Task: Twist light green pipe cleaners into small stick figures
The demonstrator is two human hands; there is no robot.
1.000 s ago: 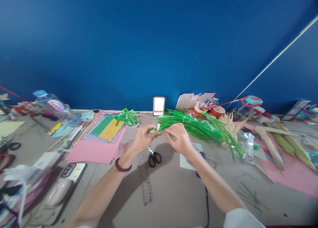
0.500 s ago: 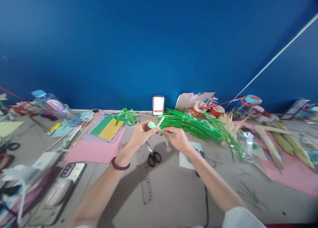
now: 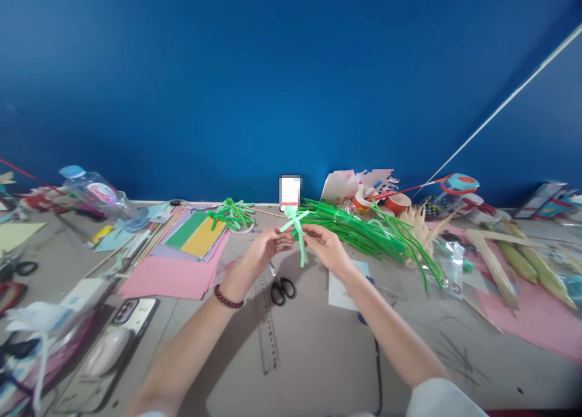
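- Green figure point(image 3: 297, 228): raised above the surface point(image 3: 318, 350), between both hands, its stalk hanging down.
- Left hand point(image 3: 262, 251): half open, fingers loosely curled beside the figure; whether it grips cannot be told.
- Right hand point(image 3: 331, 252): fingers bent, tips at the stalk; firmness of hold unclear.
- Scissors point(image 3: 280, 282): below the hands, beside the ruler point(image 3: 267, 329).
- Green stems point(image 3: 364, 230): bundled behind the right hand.

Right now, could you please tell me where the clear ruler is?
In the head view, the clear ruler lies on the table, below the left hand and just left of the black-handled scissors.
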